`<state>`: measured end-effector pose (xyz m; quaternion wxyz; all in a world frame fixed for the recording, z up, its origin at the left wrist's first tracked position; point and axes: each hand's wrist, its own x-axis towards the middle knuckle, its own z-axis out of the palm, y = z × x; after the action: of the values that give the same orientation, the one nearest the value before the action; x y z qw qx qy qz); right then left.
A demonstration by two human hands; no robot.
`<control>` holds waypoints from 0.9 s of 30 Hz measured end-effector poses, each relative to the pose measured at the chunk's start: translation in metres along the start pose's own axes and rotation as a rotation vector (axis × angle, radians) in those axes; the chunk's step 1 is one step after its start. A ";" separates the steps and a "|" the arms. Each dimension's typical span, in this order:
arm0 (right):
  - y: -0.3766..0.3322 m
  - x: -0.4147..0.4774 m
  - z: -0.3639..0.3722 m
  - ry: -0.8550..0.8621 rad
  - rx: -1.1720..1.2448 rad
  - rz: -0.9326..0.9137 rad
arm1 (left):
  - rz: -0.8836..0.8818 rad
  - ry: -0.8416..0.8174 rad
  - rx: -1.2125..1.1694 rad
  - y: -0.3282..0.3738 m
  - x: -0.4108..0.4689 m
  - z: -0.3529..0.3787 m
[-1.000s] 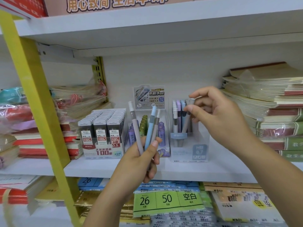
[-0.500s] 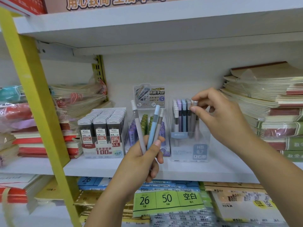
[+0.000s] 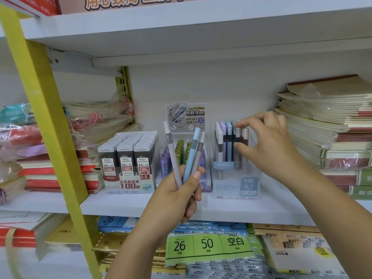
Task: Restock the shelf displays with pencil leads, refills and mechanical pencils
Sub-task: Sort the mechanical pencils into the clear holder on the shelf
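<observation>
Shelving fills the view: a white shelf board at mid height, another white board overhead, a yellow upright slanting down the left side and a plain white back panel behind the goods. On the middle board three displays stand in a row. At the left is a carton of 0.5 HB lead cases. In the centre is a rack of purple and green lead tubes with a printed header card. At the right is a clear pencil box marked HB 0.7, with mechanical pencils standing upright in it. The left hand is raised in front of the centre rack, fingers and thumb wrapped round three mechanical pencils fanned upward, one pale grey, one blue, one darker grey. The right hand, well apart from the left, reaches over the clear pencil box. Its forefinger sits at the cap of a grey pencil and its thumb lies lower by the barrel; whether they actually pinch it cannot be told. Stacked notebooks rise just right of the box, plastic-wrapped notebooks lie to the left, and paper packs with a green label reading 26 and 50 lie on the level below.
</observation>
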<state>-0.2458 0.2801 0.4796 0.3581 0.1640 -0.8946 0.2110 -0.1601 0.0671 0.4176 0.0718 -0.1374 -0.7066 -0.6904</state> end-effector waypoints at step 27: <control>-0.030 -0.018 -0.048 0.231 0.960 -0.011 | 0.017 -0.087 0.009 0.005 -0.005 0.013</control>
<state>-0.1925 0.2808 0.5064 0.3402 0.2906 -0.6499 0.6144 -0.1526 0.0791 0.4209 0.0474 -0.1730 -0.7108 -0.6801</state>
